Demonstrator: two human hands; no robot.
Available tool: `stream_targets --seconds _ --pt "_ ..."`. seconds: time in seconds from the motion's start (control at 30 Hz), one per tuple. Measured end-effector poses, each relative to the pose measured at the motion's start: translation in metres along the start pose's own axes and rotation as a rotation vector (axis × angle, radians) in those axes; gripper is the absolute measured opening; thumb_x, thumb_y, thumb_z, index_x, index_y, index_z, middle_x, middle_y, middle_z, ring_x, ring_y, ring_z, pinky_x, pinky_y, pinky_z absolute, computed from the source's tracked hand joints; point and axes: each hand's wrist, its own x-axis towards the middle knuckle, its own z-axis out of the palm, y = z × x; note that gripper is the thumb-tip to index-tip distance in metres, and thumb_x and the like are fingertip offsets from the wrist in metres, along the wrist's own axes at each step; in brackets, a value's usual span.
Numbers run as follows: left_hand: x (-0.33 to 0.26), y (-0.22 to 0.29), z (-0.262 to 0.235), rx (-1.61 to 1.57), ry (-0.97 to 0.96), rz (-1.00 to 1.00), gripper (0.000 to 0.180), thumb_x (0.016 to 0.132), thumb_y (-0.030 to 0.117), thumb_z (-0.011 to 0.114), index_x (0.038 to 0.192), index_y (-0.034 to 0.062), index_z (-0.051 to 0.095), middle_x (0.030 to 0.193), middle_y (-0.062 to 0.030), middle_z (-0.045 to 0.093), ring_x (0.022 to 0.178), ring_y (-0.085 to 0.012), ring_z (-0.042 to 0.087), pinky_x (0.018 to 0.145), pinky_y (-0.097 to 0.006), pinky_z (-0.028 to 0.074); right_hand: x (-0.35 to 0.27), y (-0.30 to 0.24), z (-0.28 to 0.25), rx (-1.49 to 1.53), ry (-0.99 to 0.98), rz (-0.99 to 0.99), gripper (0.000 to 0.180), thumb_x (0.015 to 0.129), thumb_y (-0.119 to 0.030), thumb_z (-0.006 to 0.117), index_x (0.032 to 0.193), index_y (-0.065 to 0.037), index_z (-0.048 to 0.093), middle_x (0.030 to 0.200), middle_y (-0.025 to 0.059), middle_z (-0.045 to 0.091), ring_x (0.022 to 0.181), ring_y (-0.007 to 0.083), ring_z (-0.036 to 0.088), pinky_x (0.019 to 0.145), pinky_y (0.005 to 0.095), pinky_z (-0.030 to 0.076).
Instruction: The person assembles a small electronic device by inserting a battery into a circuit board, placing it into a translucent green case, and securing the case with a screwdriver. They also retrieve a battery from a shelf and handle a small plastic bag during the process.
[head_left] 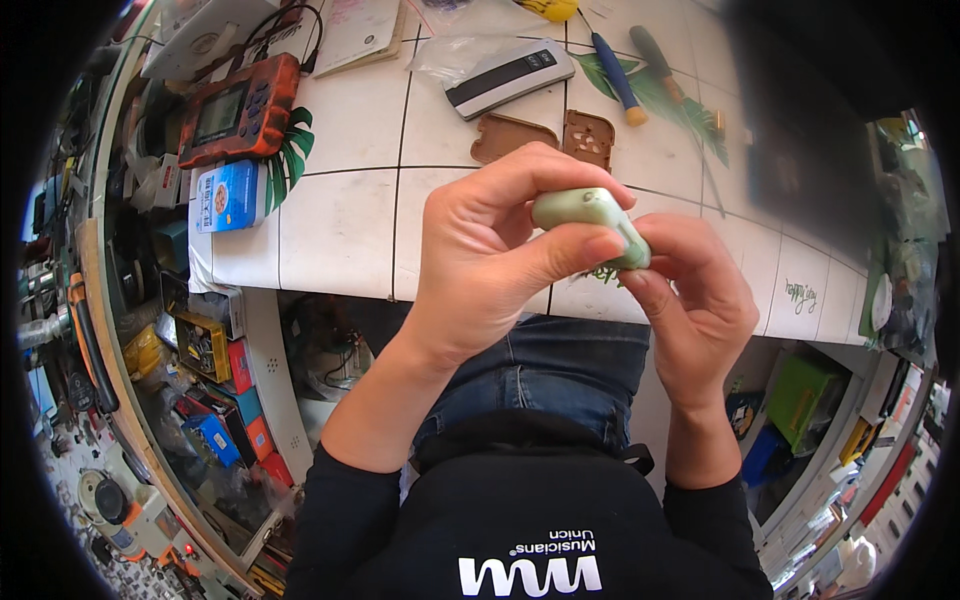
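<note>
Over the front edge of the table I hold a small pale green case (pixel 582 210) with rounded corners. My left hand (pixel 490 240) grips it between the thumb and the fingers bent over its top. With thumb and fingertips, my right hand (pixel 700 290) pinches the case's lower right end. Whether the case is in one piece or two I cannot tell, as my fingers hide part of it. Just beyond my hands lie two brown shell-like pieces, a larger one (pixel 510 138) partly behind my left hand and a smaller one (pixel 588 138) with cutouts.
A white box with a black stripe (pixel 510 78) lies beyond the brown pieces. Two screwdrivers, one blue-handled (pixel 614 70) and one dark-handled (pixel 655 52), lie at the far right. An orange-and-black handheld device (pixel 240 110) and a blue-and-white box (pixel 232 197) are on the left.
</note>
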Motion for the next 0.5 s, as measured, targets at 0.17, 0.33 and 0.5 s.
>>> stream_targets --seconds 0.17,0.33,0.5 --pt "-0.003 -0.001 0.016 -0.085 0.128 -0.130 0.033 0.082 0.005 0.067 0.112 -0.0043 0.056 0.096 -0.0056 0.060 0.088 -0.0113 0.059 0.068 -0.023 0.053 -0.014 0.011 0.009 0.599 0.076 0.313 0.025 0.086 -0.003 0.061 0.107 0.008 0.053 0.095 0.0158 0.064 0.082 0.0199 0.065 0.073 0.0291 0.055" --pt "-0.012 -0.004 0.024 -0.194 0.182 -0.216 0.031 0.089 0.007 0.056 0.117 -0.0059 0.051 0.099 -0.0068 0.059 0.089 -0.0106 0.058 0.070 -0.024 0.055 -0.015 0.014 0.017 0.744 0.177 0.390 0.023 0.085 -0.003 0.062 0.105 0.007 0.054 0.097 0.0165 0.064 0.084 0.0217 0.065 0.076 0.0327 0.056" --pt "-0.013 -0.011 0.023 -0.159 0.238 -0.239 0.026 0.087 0.005 0.056 0.111 -0.0053 0.054 0.097 -0.0047 0.059 0.084 -0.0069 0.056 0.070 -0.022 0.051 -0.019 0.013 0.020 0.691 0.185 0.398 0.022 0.085 0.001 0.061 0.105 0.007 0.053 0.097 0.0169 0.064 0.086 0.0217 0.065 0.078 0.0319 0.055"
